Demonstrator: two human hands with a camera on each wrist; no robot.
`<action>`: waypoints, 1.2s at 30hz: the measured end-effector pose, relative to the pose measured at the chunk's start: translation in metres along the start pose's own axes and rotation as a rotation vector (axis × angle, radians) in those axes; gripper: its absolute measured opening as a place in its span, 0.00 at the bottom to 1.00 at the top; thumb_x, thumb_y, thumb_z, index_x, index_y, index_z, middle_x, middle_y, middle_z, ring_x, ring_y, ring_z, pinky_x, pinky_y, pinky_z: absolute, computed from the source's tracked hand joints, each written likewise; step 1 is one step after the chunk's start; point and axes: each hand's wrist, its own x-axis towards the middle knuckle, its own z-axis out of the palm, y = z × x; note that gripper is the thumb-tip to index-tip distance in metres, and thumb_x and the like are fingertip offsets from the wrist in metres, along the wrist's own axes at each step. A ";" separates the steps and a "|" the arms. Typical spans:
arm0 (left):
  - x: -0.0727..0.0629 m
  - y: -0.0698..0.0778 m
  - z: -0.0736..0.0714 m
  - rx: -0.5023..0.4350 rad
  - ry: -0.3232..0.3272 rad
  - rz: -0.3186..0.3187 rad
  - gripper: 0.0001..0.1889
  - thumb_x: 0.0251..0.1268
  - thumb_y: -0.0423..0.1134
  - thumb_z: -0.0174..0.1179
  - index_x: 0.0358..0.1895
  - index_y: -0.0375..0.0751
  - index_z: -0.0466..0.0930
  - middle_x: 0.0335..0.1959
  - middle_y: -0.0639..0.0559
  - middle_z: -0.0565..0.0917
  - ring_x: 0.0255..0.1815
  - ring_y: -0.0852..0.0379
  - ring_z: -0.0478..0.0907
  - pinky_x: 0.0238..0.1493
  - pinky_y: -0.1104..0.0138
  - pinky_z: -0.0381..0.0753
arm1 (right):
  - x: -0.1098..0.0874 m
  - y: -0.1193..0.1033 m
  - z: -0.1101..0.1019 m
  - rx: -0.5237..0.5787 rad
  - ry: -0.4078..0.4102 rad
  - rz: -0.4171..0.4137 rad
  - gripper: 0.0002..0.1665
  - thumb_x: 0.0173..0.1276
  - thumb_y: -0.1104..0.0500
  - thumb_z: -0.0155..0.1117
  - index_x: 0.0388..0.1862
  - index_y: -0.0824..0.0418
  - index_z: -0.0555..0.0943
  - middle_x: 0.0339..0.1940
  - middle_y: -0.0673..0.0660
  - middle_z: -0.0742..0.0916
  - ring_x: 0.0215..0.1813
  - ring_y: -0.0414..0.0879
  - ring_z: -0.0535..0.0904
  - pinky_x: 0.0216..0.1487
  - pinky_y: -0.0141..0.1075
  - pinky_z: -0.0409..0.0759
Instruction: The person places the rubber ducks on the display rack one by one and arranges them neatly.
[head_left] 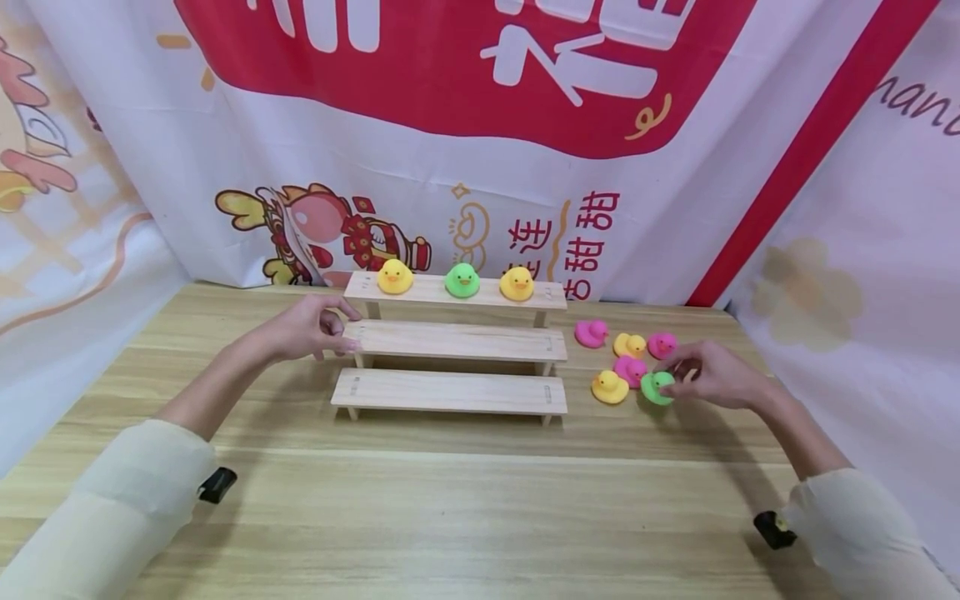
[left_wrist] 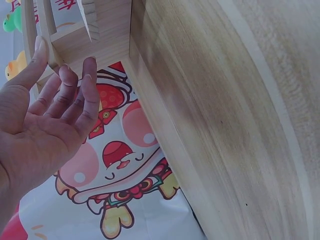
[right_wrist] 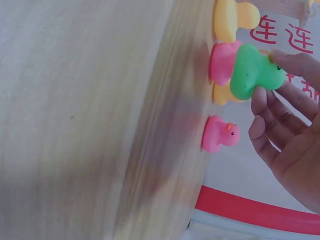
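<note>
My right hand (head_left: 708,375) pinches a green rubber duck (right_wrist: 252,72) between thumb and fingers. In the right wrist view the duck is tilted and hides part of the ducks behind it. At the left end of a three-step wooden stand (head_left: 450,392), my left hand (head_left: 306,327) holds the middle step's edge between thumb and fingers. The left wrist view shows this hand (left_wrist: 52,115) from the palm side, its other fingers loosely bent. On the top step sit a yellow duck (head_left: 394,277), a green duck (head_left: 462,282) and another yellow duck (head_left: 517,285), facing me.
Right of the stand, pink and yellow ducks lie grouped on the wooden table (head_left: 450,517), among them a near yellow duck (head_left: 610,387) and a far pink duck (head_left: 591,333). A printed cloth (head_left: 420,158) hangs behind, with more cloth at both sides.
</note>
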 end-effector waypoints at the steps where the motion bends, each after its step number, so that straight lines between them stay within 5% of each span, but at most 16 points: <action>1: 0.000 0.000 0.000 -0.001 0.000 0.001 0.24 0.64 0.32 0.73 0.58 0.24 0.74 0.26 0.50 0.76 0.27 0.58 0.75 0.24 0.63 0.83 | 0.001 -0.001 0.000 0.002 0.004 -0.005 0.17 0.60 0.59 0.81 0.46 0.65 0.88 0.35 0.50 0.87 0.36 0.43 0.80 0.39 0.33 0.85; 26: -0.001 0.001 0.000 0.009 -0.001 0.008 0.24 0.64 0.31 0.72 0.58 0.23 0.74 0.25 0.50 0.76 0.27 0.56 0.76 0.24 0.63 0.83 | 0.016 -0.031 -0.005 0.085 0.027 -0.102 0.16 0.63 0.64 0.78 0.50 0.62 0.88 0.47 0.57 0.87 0.44 0.52 0.80 0.43 0.32 0.86; 36: -0.001 0.001 0.000 0.009 0.004 0.013 0.24 0.64 0.31 0.72 0.58 0.23 0.74 0.25 0.50 0.76 0.26 0.60 0.74 0.23 0.64 0.82 | 0.025 -0.045 -0.006 0.135 0.007 -0.077 0.16 0.64 0.65 0.77 0.51 0.65 0.87 0.45 0.58 0.88 0.36 0.45 0.84 0.41 0.33 0.87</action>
